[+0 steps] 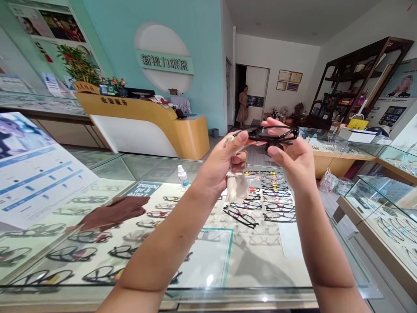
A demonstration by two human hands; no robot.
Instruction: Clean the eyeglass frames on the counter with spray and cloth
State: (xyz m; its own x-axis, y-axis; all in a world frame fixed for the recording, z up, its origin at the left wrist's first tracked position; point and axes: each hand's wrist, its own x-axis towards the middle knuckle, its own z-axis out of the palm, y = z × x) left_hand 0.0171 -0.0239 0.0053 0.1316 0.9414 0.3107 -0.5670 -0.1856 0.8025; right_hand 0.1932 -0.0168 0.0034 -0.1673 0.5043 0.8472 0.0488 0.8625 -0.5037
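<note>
Black-framed glasses (275, 133) are held up above the glass display counter (263, 265). My left hand (224, 163) is closed on one side of the glasses, with a pale cloth (237, 187) hanging from its fingers. At the other side of the frame is my right hand (291, 154), its thumb and fingers around the lens end; a little red shows beneath the frame. Below, one pair of dark glasses (241, 216) lies at an angle by rows of other glasses (278, 204).
A white bottle (183, 177) and a brown cloth (114, 212) are on the counter, left of my left arm. A printed board (35, 174) stands at far left. Another glass case (384, 208) is at right. A person (243, 104) stands by the far doorway.
</note>
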